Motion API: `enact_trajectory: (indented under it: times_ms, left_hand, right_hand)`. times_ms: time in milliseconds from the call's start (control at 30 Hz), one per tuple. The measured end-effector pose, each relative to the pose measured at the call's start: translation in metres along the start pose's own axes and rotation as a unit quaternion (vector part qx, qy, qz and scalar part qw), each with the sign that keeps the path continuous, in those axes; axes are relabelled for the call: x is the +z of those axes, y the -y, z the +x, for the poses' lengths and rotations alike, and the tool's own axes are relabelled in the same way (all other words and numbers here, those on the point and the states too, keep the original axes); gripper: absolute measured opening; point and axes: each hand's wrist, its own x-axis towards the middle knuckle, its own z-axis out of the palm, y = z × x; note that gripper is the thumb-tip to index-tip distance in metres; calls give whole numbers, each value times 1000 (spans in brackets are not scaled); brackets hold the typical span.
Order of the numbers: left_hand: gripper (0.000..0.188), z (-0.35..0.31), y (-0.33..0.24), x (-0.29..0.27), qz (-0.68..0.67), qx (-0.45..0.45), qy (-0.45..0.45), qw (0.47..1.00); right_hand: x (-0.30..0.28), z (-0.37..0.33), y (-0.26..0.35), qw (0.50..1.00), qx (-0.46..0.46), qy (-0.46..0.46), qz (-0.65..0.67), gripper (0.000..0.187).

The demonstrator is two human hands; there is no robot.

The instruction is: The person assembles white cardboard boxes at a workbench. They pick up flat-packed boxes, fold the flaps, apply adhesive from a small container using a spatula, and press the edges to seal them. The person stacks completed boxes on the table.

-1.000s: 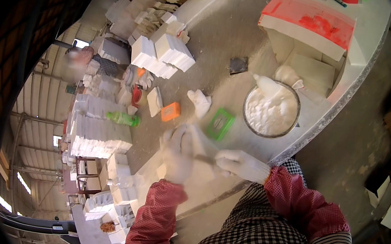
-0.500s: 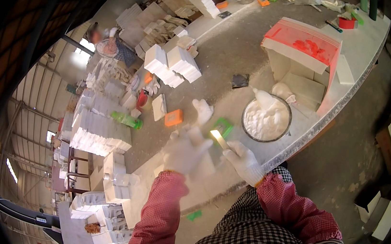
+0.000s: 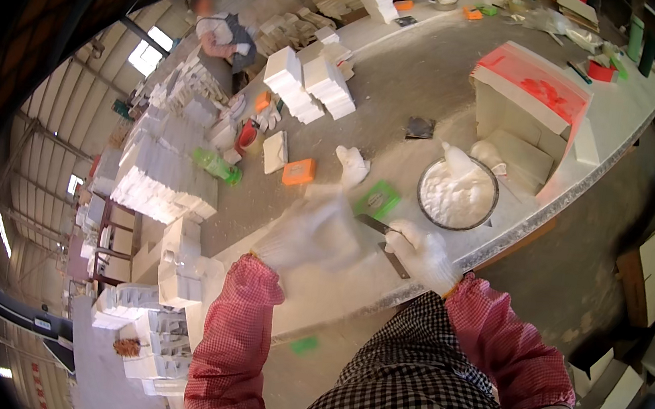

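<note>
A narrow, flat metal blade (image 3: 372, 222), like a scraper, sticks out from my gloved right hand (image 3: 423, 256), whose fingers are closed round it. A second dark strip (image 3: 396, 262) shows just below these fingers; I cannot tell whether it is held. My left hand (image 3: 312, 231), also in a white glove, is smeared by motion over the pale tabletop, left of the blade; its fingers cannot be made out. Beyond the blade lies a green rectangular piece (image 3: 377, 200). A round, dark-rimmed bowl (image 3: 421, 209) of white paste stands past my right hand.
A crumpled white glove-like thing (image 3: 353, 165), an orange block (image 3: 298, 171) and a dark square (image 3: 420, 129) lie farther off. An open carton with a red edge (image 3: 531, 86) stands at far right. White stacks (image 3: 161, 173) line the left. Someone (image 3: 225, 35) stands at far left.
The blade has turned from bright to dark, and my right hand has shifted slightly. My left hand has moved left and stays blurred. The whole view has shifted a little.
</note>
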Motion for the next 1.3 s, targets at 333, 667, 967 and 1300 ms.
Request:
enact_trajectory:
  times_ms: [333,667,967,1300]
  left_hand:
    - [79,-26,17,40,-84,-1,-146,986]
    - [74,-27,40,52,-132,48,-170,975]
    - [74,-28,30,47,-116,38,-168,978]
    - [74,-28,26,43,-117,8,-141,983]
  right_hand:
    - [-17,45,21,870,-387,55,-301,12]
    - [-11,60,41,804,-448,91,-381,12]
    - [-3,65,51,762,-489,105,-412,8]
    - [-1,64,53,747,-492,106,-434,8]
